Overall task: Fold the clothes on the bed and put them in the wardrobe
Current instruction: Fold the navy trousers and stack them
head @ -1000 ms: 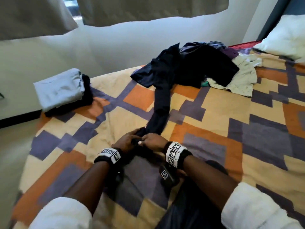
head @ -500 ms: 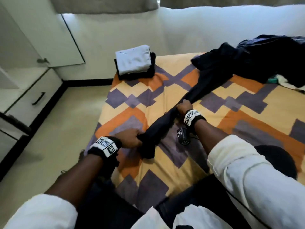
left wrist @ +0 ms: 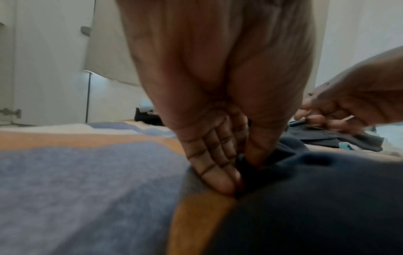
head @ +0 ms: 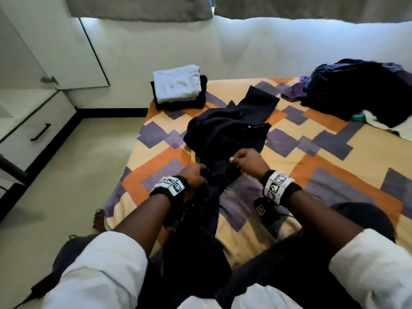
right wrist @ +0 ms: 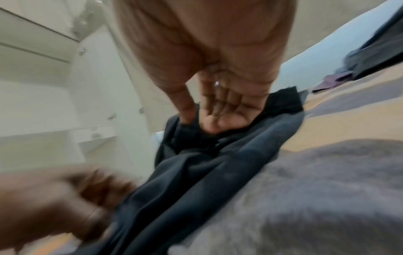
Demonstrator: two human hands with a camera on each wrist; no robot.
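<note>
A dark navy garment (head: 227, 139) lies bunched in the middle of the patterned bed (head: 312, 157), its near end trailing down toward my lap. My left hand (head: 204, 175) grips its near part, with thumb and fingers pinching the cloth (left wrist: 294, 198) in the left wrist view. A little further in and higher, my right hand (head: 234, 160) pinches a fold of the same garment (right wrist: 218, 163) between thumb and fingers (right wrist: 218, 122). A pile of unfolded dark and purple clothes (head: 356, 90) sits at the far right of the bed.
A folded stack, pale blue on black (head: 178, 85), rests at the bed's far left corner. The white wardrobe door (head: 44, 52) and a drawer with a black handle (head: 40, 130) stand left across the beige floor (head: 78, 186). A wall runs behind the bed.
The garment, stretched out toward the pile before, is now drawn in and bunched mid-bed. My right hand has come back close to my left hand, both still holding the cloth.
</note>
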